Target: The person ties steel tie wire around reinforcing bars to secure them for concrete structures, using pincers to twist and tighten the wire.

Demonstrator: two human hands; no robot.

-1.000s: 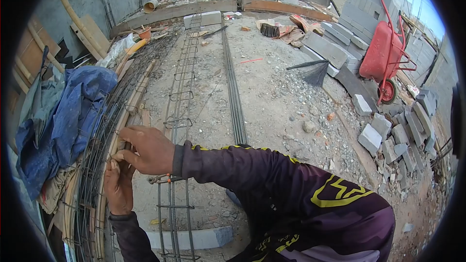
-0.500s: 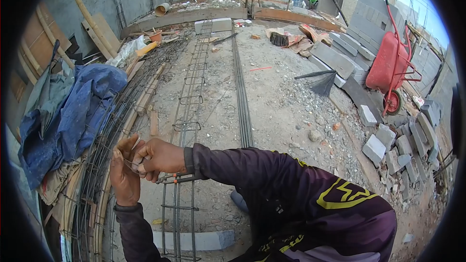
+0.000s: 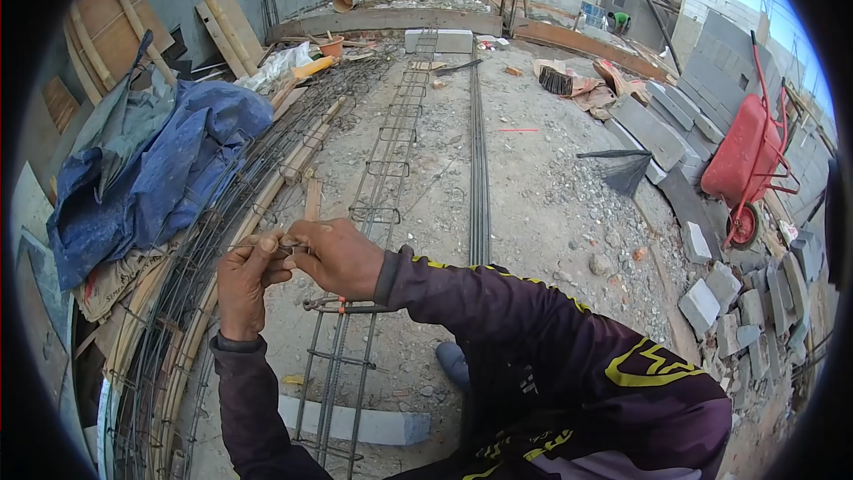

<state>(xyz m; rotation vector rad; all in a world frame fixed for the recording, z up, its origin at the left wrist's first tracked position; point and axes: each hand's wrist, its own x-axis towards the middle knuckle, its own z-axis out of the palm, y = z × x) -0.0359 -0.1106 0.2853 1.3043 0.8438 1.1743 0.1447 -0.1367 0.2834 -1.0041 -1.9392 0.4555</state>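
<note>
In front of me, above the rebar cage, my two hands meet fingertip to fingertip. My left hand pinches what looks like thin tie wire, largely covered by fingers. On the other end of it, my right hand is closed too, knuckles facing up. Just below my right hand, pincers with an orange-red part lie across the cage bars. The cage runs away from me along the ground, its square stirrups spaced along the long bars. A pale block sits beneath its near end.
A bundle of straight bars lies right of the cage. On the left are more bent rebar and a blue tarp. A red wheelbarrow and broken blocks stand right. Far back, a person bends down.
My left hand has gone from spread fingers to a pinch, meeting my right hand's fingers. Both hands are slightly higher, and the view has turned left, shifting the scene rightward.
</note>
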